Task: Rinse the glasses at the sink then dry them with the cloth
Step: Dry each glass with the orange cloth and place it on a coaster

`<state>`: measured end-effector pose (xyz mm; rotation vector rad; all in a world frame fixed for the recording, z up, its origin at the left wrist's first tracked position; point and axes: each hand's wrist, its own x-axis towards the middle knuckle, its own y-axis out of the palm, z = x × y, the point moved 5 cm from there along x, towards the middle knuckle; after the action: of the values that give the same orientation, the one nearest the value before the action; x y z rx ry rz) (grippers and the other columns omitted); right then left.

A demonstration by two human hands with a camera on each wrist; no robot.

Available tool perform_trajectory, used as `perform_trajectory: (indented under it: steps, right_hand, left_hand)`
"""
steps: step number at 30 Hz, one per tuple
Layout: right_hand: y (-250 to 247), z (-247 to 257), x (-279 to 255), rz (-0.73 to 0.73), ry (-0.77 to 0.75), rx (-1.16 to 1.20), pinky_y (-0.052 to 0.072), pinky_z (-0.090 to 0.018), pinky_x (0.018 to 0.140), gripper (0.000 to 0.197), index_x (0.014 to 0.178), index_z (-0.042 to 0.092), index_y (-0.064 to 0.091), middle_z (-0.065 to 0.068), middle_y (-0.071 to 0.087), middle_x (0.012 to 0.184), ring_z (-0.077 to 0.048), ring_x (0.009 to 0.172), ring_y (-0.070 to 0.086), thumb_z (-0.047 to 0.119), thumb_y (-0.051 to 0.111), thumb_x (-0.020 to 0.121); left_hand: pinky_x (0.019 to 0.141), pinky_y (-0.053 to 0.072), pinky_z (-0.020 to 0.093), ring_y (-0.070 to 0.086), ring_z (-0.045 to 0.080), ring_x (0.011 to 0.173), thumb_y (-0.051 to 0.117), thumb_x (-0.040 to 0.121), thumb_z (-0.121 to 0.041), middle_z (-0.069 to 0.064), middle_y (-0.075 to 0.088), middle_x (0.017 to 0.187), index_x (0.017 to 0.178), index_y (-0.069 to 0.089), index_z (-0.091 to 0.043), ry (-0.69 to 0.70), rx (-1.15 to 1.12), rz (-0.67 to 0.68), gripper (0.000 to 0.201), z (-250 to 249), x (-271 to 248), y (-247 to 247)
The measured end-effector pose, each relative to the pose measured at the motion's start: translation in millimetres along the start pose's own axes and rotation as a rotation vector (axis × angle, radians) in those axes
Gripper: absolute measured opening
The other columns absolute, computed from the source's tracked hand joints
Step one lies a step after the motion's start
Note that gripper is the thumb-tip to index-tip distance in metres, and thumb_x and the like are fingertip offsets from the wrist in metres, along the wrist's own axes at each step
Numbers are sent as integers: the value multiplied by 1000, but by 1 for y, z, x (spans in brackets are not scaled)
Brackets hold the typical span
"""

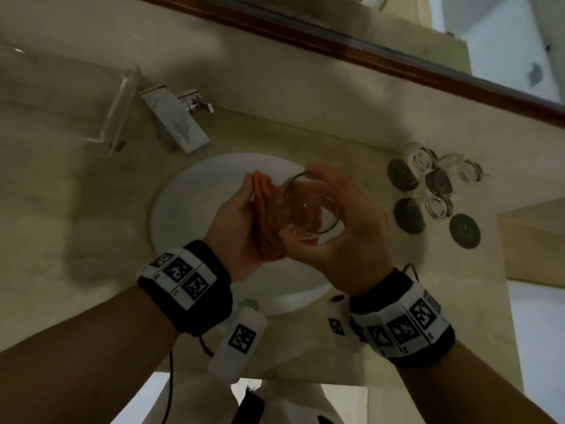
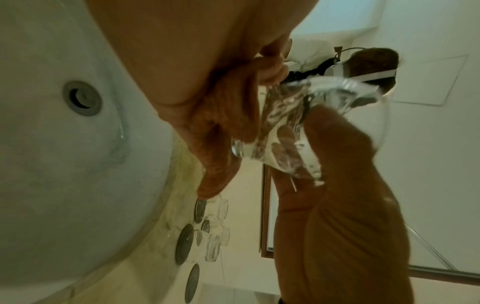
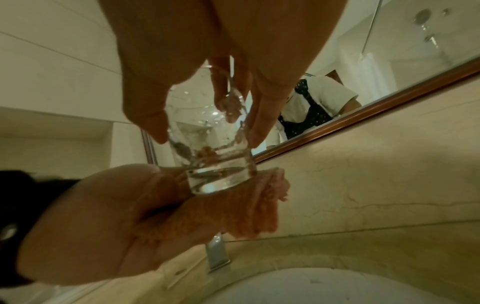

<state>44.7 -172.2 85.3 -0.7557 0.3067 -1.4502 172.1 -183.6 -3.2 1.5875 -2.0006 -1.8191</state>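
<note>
Over the sink (image 1: pixel 183 191), right hand (image 1: pixel 351 240) grip wraps the glass (image 1: pixel 312 206) by its wall so left hand (image 1: pixel 241 228), grip bunching the cloth (image 1: pixel 263 206), can wipe its base; other glasses (image 1: pixel 437 185) wait on the worktop (image 1: pixel 91 240).

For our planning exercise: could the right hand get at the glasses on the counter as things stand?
Probably not yet: the right hand grips a glass against the cloth. The counter glasses lie unobstructed beside it.
</note>
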Motion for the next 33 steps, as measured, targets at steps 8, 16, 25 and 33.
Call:
perform_trajectory:
  steps: [8,16,25,33]
  right_hand:
    - [-4,5,1,22,-33,-38,57,-34,90,73,129,7,61,-4,66,124,-14,111,65,36,87,67]
    - [-6,-12,3,-53,81,-131,60,-38,79,89,141,11,52,1,63,118,-15,94,65,42,86,65]
    - [7,-29,-4,-222,461,322,60,-41,90,83,122,29,48,9,67,118,-9,108,69,55,88,53]
    - [21,-23,3,-207,420,414,58,-38,88,71,139,12,43,12,67,116,-8,104,68,58,55,85]
  left_hand:
    - [83,59,42,71,23,107,30,97,-69,5,69,124,113,68,-23,48,7,-5,62,-6,2,5]
    - [98,52,42,61,27,126,19,96,-70,11,61,140,145,48,-12,144,156,49,81,-27,-5,12]
    - [102,51,32,60,21,126,18,106,-44,9,65,135,139,53,-12,244,223,99,57,-22,-3,28]
    - [95,54,41,58,30,128,15,106,-53,11,61,139,134,61,-19,213,226,131,64,-9,-2,37]
